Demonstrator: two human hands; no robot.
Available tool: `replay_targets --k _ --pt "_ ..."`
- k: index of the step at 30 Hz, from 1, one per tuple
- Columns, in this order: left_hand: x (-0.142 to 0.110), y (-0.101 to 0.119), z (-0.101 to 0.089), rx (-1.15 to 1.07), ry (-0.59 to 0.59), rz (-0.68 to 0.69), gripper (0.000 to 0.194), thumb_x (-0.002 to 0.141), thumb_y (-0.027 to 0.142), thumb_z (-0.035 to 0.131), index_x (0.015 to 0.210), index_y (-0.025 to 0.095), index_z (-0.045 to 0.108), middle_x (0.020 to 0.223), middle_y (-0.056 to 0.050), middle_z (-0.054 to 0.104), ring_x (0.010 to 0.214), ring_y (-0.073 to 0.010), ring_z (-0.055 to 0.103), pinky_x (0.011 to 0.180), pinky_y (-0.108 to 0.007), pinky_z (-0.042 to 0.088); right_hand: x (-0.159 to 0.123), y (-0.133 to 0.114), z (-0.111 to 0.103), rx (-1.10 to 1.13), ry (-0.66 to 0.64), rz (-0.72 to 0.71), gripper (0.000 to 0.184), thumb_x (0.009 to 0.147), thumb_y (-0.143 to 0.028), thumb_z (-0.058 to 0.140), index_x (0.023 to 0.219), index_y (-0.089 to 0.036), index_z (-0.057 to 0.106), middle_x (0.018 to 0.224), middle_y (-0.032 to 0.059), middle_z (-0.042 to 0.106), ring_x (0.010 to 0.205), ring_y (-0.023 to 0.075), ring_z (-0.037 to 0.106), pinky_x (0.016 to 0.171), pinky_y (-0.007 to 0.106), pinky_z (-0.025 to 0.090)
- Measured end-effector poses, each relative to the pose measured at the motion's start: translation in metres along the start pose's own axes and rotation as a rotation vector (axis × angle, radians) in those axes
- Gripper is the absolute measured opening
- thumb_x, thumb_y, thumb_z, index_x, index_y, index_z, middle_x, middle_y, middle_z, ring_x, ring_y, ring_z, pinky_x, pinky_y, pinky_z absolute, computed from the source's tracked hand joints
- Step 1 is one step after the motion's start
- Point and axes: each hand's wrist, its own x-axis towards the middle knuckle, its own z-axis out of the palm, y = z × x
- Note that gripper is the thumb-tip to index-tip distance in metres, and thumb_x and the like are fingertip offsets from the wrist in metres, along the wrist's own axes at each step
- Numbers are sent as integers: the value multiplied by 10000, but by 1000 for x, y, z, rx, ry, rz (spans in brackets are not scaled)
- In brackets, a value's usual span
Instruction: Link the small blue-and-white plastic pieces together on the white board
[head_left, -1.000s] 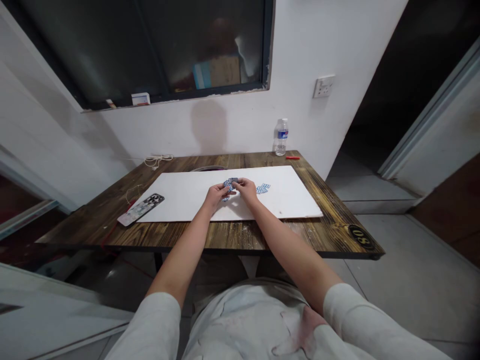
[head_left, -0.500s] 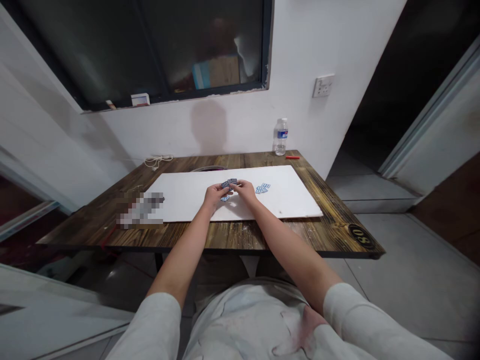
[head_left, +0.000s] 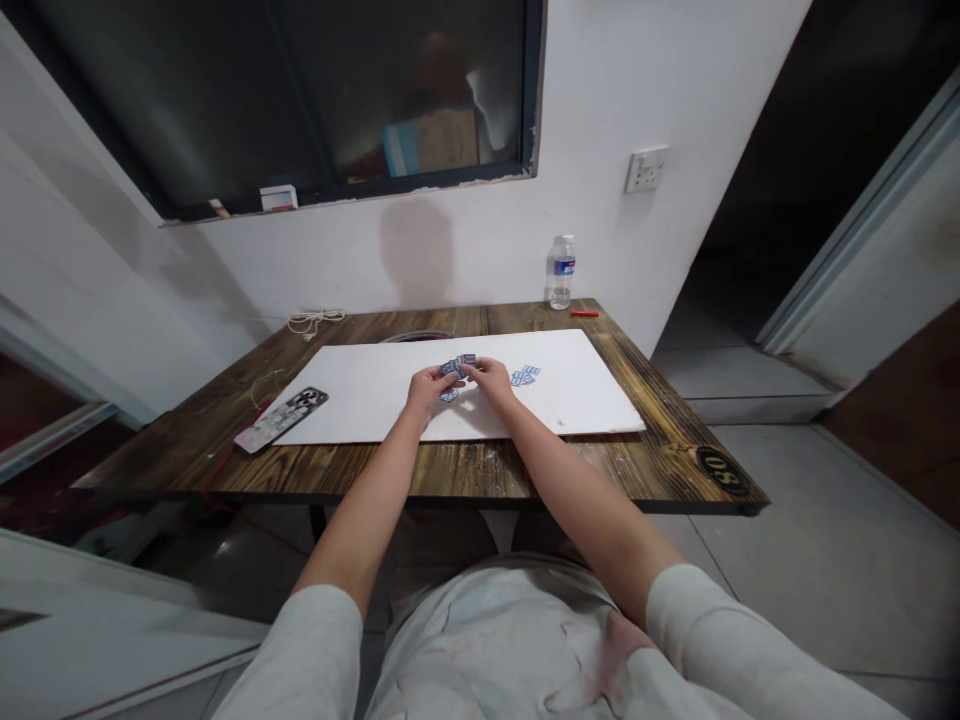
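My left hand (head_left: 425, 387) and my right hand (head_left: 489, 377) meet over the middle of a white board (head_left: 360, 395) lying on a dark wooden table (head_left: 480, 475). Both hands have their fingers closed on a small bunch of blue-and-white pieces (head_left: 457, 366) held between them just above the board. A few more blue pieces (head_left: 525, 376) lie loose on the board just right of my right hand.
A phone (head_left: 281, 418) lies at the board's left edge. A water bottle (head_left: 562, 272) and a red pen (head_left: 585, 314) sit at the table's back right, a coiled white cord (head_left: 315, 320) at the back left. A wall socket (head_left: 647, 170) is above.
My hands have lifted the blue pieces slightly and shifted their fingers on them. Nothing else has moved.
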Motion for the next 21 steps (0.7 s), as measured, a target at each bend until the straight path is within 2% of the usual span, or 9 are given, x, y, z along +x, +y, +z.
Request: replay_targets --k 4,9,21 --pt "0 1 -1 -13 6 0 453 502 378 919 832 133 730 786 -94 751 693 -213 713 715 -339 541 2 2 0 1 -54 -7 262 726 -425 694 768 -166 697 635 20 662 677 186 627 664 281 472" --pt "0 0 -1 -18 -8 -19 481 476 391 926 829 130 731 798 -100 753 685 -212 712 685 -315 524 6 6 1 -16 -72 -30 267 743 -420 681 792 -160 713 725 38 701 719 194 634 718 301 485" --pt "1 -1 1 -14 11 -1 472 529 401 903 869 127 724 871 -107 760 714 -198 714 606 -254 479 9 13 3 -89 3 -53 204 784 -341 614 826 -160 699 830 56 739 793 208 651 742 298 488"
